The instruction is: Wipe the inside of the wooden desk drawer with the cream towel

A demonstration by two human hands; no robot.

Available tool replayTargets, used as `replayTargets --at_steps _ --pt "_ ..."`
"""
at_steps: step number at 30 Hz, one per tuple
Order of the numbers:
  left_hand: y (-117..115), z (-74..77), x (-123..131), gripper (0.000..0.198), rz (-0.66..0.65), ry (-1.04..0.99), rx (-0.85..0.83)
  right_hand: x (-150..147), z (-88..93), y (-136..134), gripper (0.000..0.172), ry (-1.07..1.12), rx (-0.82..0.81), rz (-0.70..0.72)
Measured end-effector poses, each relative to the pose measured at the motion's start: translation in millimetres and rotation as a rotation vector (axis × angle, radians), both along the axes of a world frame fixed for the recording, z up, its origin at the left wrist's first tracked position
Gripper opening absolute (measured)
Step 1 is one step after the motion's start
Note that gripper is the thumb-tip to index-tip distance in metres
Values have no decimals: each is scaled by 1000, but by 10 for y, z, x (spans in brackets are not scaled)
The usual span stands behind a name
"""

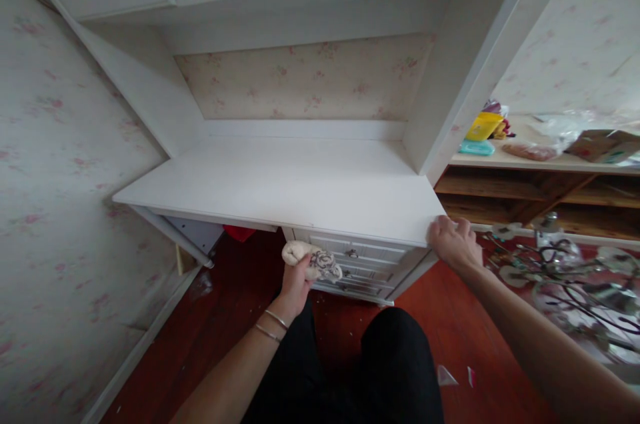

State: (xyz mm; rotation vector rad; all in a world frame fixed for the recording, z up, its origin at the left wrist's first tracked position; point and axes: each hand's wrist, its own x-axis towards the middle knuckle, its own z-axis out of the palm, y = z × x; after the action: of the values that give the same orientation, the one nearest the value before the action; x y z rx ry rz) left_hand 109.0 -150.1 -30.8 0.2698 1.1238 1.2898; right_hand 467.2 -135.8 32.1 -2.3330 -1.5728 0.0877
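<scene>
My left hand (297, 283) is closed around a rolled cream cloth (303, 252) with a dark-patterned end, in front of the drawers (360, 257) under the desk. At the right front corner of the white desk (300, 177), my right hand (456, 243) has its fingers curled over the edge. Whether something small lies under those fingers I cannot make out. Two thin bangles circle my left wrist.
Overhead is the white hutch (240, 1) with bottles on its shelf. To the right stand a wooden shelf unit (490, 184) bearing a yellow container (484, 125) and plastic bags, and a metal chandelier (565, 271). Scraps lie on the red floor (420, 297).
</scene>
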Motion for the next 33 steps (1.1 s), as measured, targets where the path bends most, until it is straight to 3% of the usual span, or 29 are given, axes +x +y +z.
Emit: replayTargets --at_steps 2,3,6,9,13,17,20,23,26,33 --pt "-146 154 -59 29 -54 -42 10 -259 42 -132 49 -72 103 122" --pt "-216 234 -64 30 -71 -65 10 -427 52 -220 52 -68 138 273" --pt "-398 493 11 40 -133 -102 58 -1006 41 -510 69 270 110 745" --pt "-527 740 156 57 -221 -113 167 -1470 12 -694 88 544 60 871" --pt "-583 915 226 66 -336 -83 235 -1624 51 -696 83 882 67 770" --pt "-520 974 74 55 -468 -28 302 -1487 181 -656 69 1154 5 717" --pt "-390 1075 -103 44 -643 -1 307 -1392 300 -629 52 1213 -10 560" --pt "-158 1238 -297 35 -782 89 217 -1321 433 -548 46 1234 82 392" --pt "154 1400 -491 36 -822 188 135 -1270 563 -410 46 1270 140 282" --pt "1041 1668 -771 37 -996 499 175 -1347 626 105 36 1543 6 234"
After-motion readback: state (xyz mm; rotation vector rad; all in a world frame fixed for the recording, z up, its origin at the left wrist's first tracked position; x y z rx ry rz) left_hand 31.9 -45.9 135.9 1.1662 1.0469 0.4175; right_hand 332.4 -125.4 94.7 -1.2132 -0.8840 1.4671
